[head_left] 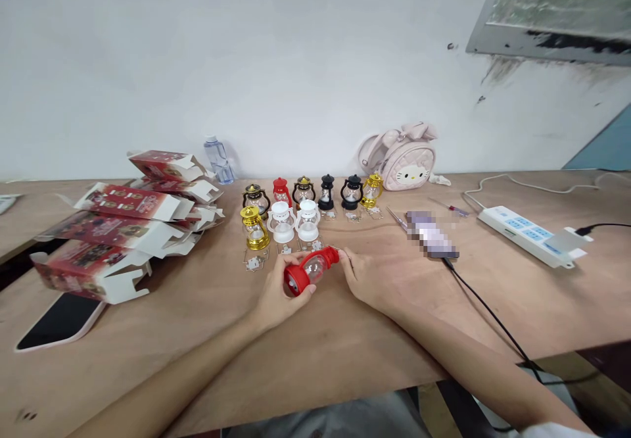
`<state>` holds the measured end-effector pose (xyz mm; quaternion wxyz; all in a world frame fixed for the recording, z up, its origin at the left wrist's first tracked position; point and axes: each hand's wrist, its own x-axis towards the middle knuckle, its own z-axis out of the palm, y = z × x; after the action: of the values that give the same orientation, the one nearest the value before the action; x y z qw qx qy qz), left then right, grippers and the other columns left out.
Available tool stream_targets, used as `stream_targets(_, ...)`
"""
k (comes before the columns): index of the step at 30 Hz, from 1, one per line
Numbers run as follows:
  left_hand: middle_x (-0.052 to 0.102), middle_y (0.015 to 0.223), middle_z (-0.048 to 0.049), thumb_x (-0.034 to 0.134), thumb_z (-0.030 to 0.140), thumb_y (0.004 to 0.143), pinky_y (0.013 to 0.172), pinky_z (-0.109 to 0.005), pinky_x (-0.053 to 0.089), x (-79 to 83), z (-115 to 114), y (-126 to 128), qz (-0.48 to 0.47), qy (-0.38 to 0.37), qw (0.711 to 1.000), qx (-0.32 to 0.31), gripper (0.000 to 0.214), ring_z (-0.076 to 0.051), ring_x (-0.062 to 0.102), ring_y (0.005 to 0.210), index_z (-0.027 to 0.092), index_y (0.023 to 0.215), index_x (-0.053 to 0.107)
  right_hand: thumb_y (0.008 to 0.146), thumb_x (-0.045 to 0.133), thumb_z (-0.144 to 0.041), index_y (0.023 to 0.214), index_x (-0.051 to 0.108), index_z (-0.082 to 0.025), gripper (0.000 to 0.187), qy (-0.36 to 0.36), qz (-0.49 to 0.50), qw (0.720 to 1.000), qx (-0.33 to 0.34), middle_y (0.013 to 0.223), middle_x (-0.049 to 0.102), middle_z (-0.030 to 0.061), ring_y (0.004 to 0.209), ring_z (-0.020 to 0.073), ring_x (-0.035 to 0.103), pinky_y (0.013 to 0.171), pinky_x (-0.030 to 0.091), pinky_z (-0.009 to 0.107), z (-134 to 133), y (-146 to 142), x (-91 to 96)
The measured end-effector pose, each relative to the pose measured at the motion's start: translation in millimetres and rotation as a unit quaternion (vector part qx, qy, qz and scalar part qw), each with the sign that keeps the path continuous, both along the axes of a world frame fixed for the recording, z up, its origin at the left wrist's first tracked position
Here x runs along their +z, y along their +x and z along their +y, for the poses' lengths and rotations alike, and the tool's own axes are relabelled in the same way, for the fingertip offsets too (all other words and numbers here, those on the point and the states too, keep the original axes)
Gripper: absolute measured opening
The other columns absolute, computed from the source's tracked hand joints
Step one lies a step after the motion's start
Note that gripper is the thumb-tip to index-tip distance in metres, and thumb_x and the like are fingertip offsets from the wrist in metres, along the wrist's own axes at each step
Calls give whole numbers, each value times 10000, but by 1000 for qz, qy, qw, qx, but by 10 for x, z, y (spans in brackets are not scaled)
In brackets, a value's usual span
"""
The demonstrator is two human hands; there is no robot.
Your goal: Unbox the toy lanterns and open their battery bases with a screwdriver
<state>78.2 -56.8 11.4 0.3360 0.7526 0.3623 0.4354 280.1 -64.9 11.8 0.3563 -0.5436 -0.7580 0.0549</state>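
Note:
My left hand [279, 293] is wrapped around the base of a small red lantern [316, 267], which lies tilted with its underside toward me and its top pointing right. At the lantern's top, my right hand [362, 275] has its fingers pinched together; whatever they grip there is too small to make out. Just behind stand two white lanterns [282, 223] and a gold lantern [255, 229]. A back row holds another red lantern [281, 193], black lanterns [352, 193], bronze-black ones [304, 193] and a second gold lantern [372, 191]. Small metal pieces [256, 264] lie before several lanterns.
Red printed cardboard boxes [123, 201] are piled at left, above a phone [62, 319]. A plastic bottle [218, 160] and a pink bag [409, 162] stand by the wall. On the right are a screwdriver [397, 218], a cabled, pixelated device [434, 237] and a power strip [530, 234].

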Motion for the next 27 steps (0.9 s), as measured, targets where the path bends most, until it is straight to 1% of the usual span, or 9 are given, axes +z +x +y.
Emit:
stream_targets(4, 544, 1232, -148, 619, 255, 728, 862, -390, 464, -30, -1, -39, 37, 59, 998, -2, 341, -236, 563, 1100, 221, 937, 351, 970, 210, -353, 711, 436, -205, 374, -2, 51, 999, 17, 555, 456, -15, 465, 122, 427, 497, 277, 251, -1, -8, -15)
stream_targets(6, 551, 1226, -152, 620, 246, 729, 851, -383, 471, -42, 0, -64, 51, 91, 994, -22, 337, -237, 575, 1093, 221, 940, 359, 967, 212, -402, 682, 421, -207, 404, -20, 100, 994, 30, 550, 439, -21, 477, 119, 415, 499, 282, 250, 32, 5, -44)
stream_targets(9, 537, 1249, -169, 630, 227, 721, 856, -382, 473, -52, -10, -79, 72, 136, 986, -64, 347, -244, 579, 1100, 219, 955, 375, 959, 208, -472, 635, 380, -208, 452, -63, 189, 979, 43, 553, 409, -26, 512, 118, 399, 509, 301, 245, 104, 27, -102)
stream_targets(12, 531, 1244, -184, 626, 213, 732, 849, -388, 477, -57, -25, -67, 68, 163, 983, -56, 359, -244, 576, 1105, 219, 975, 361, 943, 237, -519, 640, 374, -208, 456, -110, 251, 960, 62, 582, 399, -28, 538, 115, 388, 515, 318, 240, 156, 31, -145)
stream_targets(15, 533, 1227, -186, 629, 215, 732, 825, -383, 484, -61, -29, -53, 56, 167, 983, -42, 366, -251, 566, 1114, 221, 971, 352, 925, 260, -558, 643, 366, -213, 458, -134, 291, 945, 59, 581, 382, -33, 524, 111, 380, 489, 314, 234, 177, 17, -152)
stream_targets(19, 535, 1214, -183, 618, 195, 745, 861, -403, 463, -74, -14, -59, 11, 171, 985, -27, 367, -249, 558, 1114, 220, 984, 340, 909, 273, -589, 617, 343, -220, 476, -123, 301, 946, 10, 550, 371, -37, 495, 111, 391, 471, 327, 235, 178, -13, -138)
stream_targets(23, 518, 1225, -178, 624, 188, 747, 860, -404, 458, -102, 4, -78, -11, 178, 983, -45, 384, -250, 544, 1122, 222, 1007, 342, 915, 253, -589, 627, 341, -226, 471, -131, 349, 928, -11, 470, 361, -52, 413, 108, 375, 438, 324, 239, 148, -76, -168)
stream_targets(25, 508, 1230, -171, 615, 199, 758, 874, -411, 451, -109, 3, -72, -31, 162, 985, -44, 366, -252, 527, 1140, 222, 1006, 346, 914, 244, -595, 638, 340, -227, 470, -140, 389, 910, -19, 444, 364, -59, 377, 104, 358, 413, 311, 238, 121, -129, -187)
stream_targets(27, 497, 1236, -162, 588, 215, 784, 894, -421, 443, -104, -15, -46, -66, 123, 990, -33, 329, -246, 520, 1146, 221, 1008, 347, 908, 258, -602, 651, 358, -223, 469, -140, 400, 906, -15, 450, 387, -57, 374, 102, 366, 407, 311, 233, 95, -187, -194)
